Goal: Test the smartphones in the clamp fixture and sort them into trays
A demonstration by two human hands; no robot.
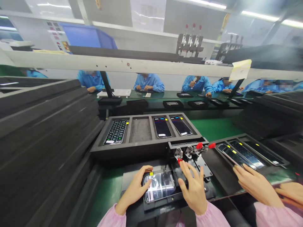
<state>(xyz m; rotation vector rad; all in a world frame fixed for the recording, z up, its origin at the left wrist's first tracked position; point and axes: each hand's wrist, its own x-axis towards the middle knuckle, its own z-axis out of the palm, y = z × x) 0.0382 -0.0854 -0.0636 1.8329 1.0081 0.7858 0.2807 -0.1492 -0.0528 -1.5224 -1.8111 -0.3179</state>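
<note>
A lit smartphone (pixel 161 186) with a yellow tab on its edge lies on the left part of a black clamp fixture (pixel 171 199). My left hand (pixel 134 189) grips its left end, thumb over the screen edge and fingers at the far corner. Fingers spread, my right hand (pixel 194 189) reaches over the fixture beside the phone. Its fingertips touch the red-tipped handle (pixel 180 160) of the nearest toggle clamp. Two more toggle clamps with red handles (pixel 199 145) stand to the right, above metal plates (pixel 204 166).
Behind the fixture, a foam tray (pixel 139 145) holds several phones in its slots. At right, a co-worker's hand (pixel 257 186) touches a phone (pixel 236 156) over another tray. Stacked black trays (pixel 47 145) rise at left. A shelf beam (pixel 142 65) crosses overhead; people in blue sit beyond.
</note>
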